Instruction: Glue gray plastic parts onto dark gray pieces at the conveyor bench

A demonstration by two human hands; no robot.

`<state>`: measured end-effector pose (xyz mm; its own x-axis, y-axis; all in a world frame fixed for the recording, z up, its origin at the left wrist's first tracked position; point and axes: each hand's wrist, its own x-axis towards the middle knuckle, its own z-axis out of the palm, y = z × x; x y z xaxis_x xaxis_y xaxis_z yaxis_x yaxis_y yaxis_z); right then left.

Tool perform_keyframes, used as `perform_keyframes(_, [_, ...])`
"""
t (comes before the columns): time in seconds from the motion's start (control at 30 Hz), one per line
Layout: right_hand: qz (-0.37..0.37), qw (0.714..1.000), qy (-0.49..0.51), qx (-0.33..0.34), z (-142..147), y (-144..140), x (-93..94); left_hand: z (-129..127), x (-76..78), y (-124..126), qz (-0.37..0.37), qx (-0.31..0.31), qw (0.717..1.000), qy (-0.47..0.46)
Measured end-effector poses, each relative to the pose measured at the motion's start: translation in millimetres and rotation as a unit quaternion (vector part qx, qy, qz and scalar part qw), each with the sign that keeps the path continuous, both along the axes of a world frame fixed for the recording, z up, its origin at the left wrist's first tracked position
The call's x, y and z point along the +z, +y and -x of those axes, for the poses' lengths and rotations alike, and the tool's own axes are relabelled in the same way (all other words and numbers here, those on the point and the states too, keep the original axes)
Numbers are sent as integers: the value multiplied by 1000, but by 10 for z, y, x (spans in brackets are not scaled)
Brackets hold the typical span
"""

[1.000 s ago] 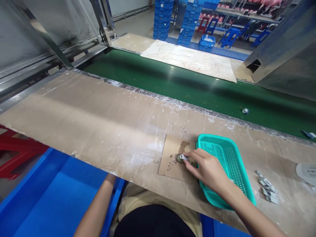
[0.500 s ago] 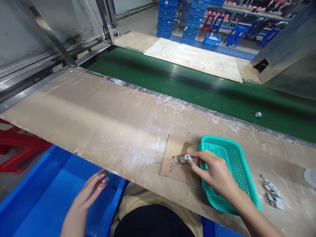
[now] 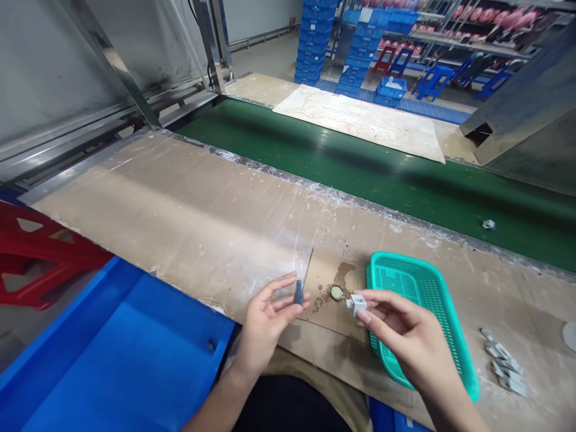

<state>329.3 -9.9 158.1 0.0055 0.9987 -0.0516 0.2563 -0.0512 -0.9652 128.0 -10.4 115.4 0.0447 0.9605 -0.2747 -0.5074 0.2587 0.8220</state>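
Observation:
Between the fingers of my left hand [image 3: 267,321] stands a small dark blue-grey peg-like part [image 3: 299,292]. My right hand [image 3: 405,327] pinches a small light-grey square plastic piece [image 3: 358,305] with an opening in it and a narrow tab pointing left. The two parts are apart, facing each other. Just behind them, a small round cap-like dish [image 3: 336,293] rests on a brown cardboard sheet [image 3: 321,270] with wet spots around it. Below my right forearm and hand is a turquoise mesh basket [image 3: 443,288], partly covered by them.
Several grey plastic pieces [image 3: 504,363] lie right of the basket. Another grey piece [image 3: 488,224] sits on the green conveyor belt [image 3: 279,141]. A blue bin [image 3: 148,354] is at the lower left, with a small dark part [image 3: 211,344] inside. A red stool [image 3: 49,258] stands beyond it.
My left hand has come up from over the blue bin to the cardboard, bringing the dark peg. My right hand has drawn the grey piece away from the round dish, towards me and right.

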Motion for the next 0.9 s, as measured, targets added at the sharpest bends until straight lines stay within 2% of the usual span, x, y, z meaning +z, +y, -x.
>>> perform_keyframes(0.17, [-11, 1000, -4, -28, 140, -145, -40, -264, -7, 8, 12, -46, 998, -31])
perform_keyframes(0.4, [20, 999, 24, -10, 192, -147, -169, -363, -4, -46, -3, -38, 999, -12])
perform_keyframes(0.57, [21, 999, 38, 0, 235, -154, -209, -384, -44, -53, -82, -5, 991, 108])
perform_keyframes(0.63, [26, 999, 29, 8, 212, -98, -191, -371, -58, -24, -98, -22, 985, 140])
perform_keyframes(0.7, [29, 999, -14, 23, 117, 58, -151, -336, -55, 6, -100, -57, 983, 145])
perform_keyframes(0.77, [12, 996, -93, 11, -69, 339, -101, -259, -32, 21, -100, -54, 978, 173])
perform_keyframes(0.83, [-13, 982, -181, -54, -333, 724, -54, -120, -3, 16, -104, 24, 965, 241])
perform_keyframes(0.9, [-4, 957, -245, -155, -629, 1146, -20, 89, 4, 0, -97, 165, 927, 323])
